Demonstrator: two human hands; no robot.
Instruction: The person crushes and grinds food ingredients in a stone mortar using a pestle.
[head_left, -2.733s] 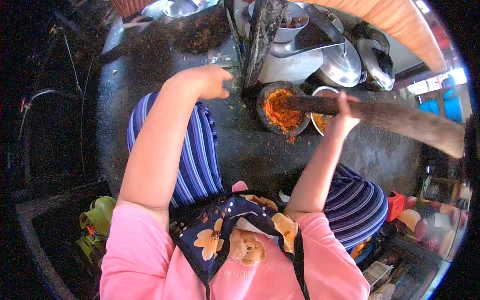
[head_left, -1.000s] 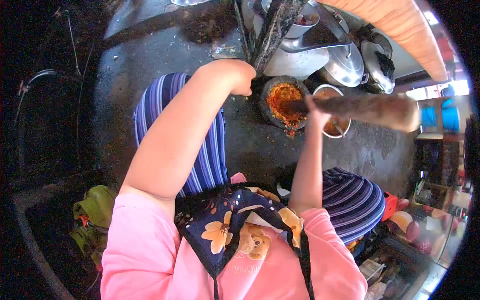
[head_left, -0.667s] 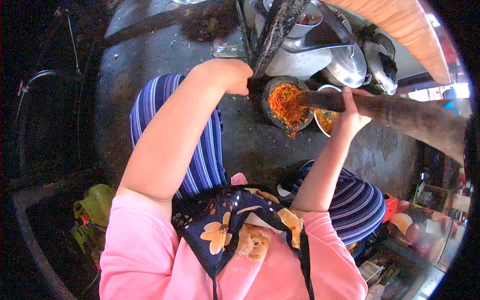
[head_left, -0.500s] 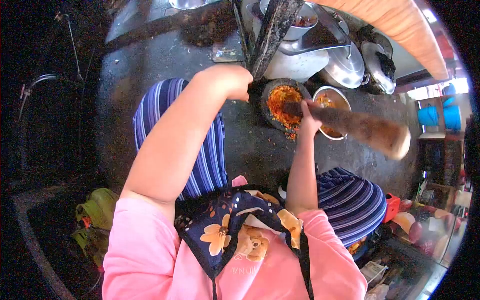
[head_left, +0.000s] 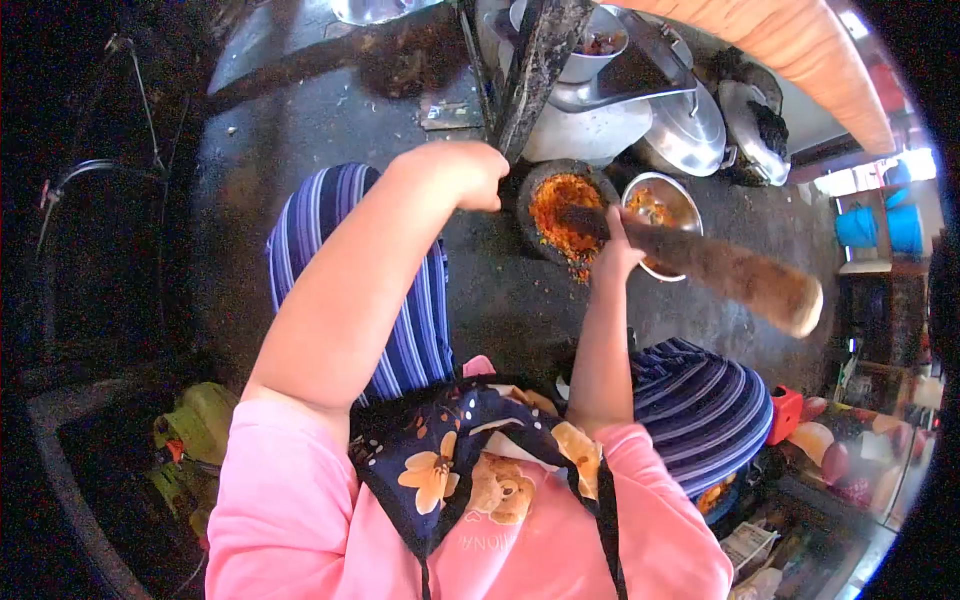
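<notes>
My right hand [head_left: 618, 255] is closed round a thick wooden pestle [head_left: 725, 262], which leans to the right with its narrow, dark end in a stone mortar [head_left: 528, 222]. Crushed orange-red food [head_left: 562, 200] fills the mortar, and bits lie spilled at its near edge. Beside it, to the right, a metal bowl [head_left: 688, 210] with similar food inside stands partly behind the pestle. My left hand [head_left: 485, 178] has its fingers curled at the foot of a dark post [head_left: 535, 80], left of the mortar; what it holds, if anything, is hidden.
Behind the mortar are a white container [head_left: 590, 130], a tray [head_left: 640, 80] and a large metal lid [head_left: 685, 130]. Blue buckets [head_left: 905, 232] are at the far right. Striped cloth covers both knees, and a green gas cylinder [head_left: 195, 430] sits at the lower left.
My right hand and the pestle's upper end have shifted slightly downward in view. My left hand stays near the post, its fingers still curled.
</notes>
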